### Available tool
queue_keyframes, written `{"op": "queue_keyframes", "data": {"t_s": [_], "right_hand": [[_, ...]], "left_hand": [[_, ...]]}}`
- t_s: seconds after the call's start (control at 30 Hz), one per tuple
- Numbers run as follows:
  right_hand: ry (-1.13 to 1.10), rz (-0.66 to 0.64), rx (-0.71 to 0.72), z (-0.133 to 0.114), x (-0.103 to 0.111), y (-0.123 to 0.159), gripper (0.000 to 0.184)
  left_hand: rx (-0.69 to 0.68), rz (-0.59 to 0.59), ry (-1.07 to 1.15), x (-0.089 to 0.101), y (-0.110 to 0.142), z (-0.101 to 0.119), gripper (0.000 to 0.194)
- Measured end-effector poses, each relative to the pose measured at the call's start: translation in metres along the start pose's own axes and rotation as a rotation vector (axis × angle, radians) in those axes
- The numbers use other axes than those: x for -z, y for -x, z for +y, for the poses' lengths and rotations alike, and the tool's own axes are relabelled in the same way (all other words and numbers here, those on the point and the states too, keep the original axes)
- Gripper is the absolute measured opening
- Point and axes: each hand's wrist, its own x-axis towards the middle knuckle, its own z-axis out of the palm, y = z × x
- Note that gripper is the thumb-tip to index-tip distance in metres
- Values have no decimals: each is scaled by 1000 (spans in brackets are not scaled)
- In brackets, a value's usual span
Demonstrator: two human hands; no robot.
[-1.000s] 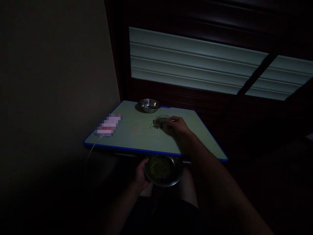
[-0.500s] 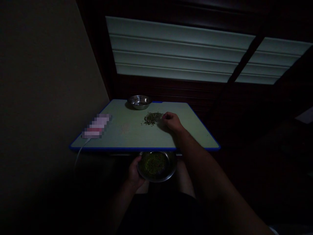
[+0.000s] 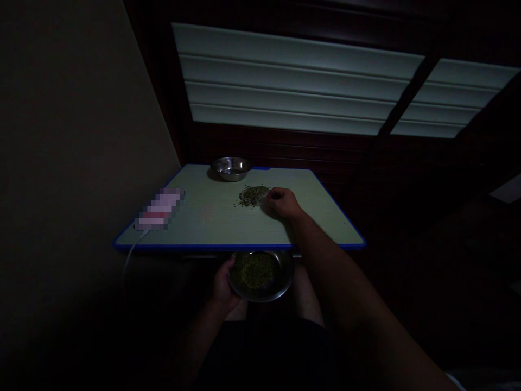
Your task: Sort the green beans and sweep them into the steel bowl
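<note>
My left hand (image 3: 224, 283) grips the left rim of a metal bowl (image 3: 279, 292) just below the table's front edge, above my lap. Small greenish grains (image 3: 254, 271) cover much of the bowl's bottom. On the tabletop lies a loose pile of small dark and greenish grains (image 3: 251, 196). At the right side of that pile is my right hand (image 3: 284, 202), its thumb and fingers curled together in a pinch. What the fingertips hold, if anything, is too dark and small to make out.
A second metal bowl (image 3: 231, 170) stands at the back of the pale, blue-edged table (image 3: 228, 228). A blurred-out phone-like object (image 3: 159, 209) lies at the left with a white cable (image 3: 129, 255) hanging over the edge. A wall (image 3: 81, 136) rises on the left; louvred panels (image 3: 285, 81) stand behind.
The view has shifted slightly. My right hand remains at the right of the pile with curled fingers, and my left hand keeps its hold on the bowl.
</note>
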Motion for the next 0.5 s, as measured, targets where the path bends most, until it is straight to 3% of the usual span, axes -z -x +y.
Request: {"op": "queue_keyframes", "data": {"t_s": [0.5], "right_hand": [[-37, -5, 0, 6, 0, -4, 13]], "left_hand": [[-3, 24, 0, 1, -2, 0, 22]]}}
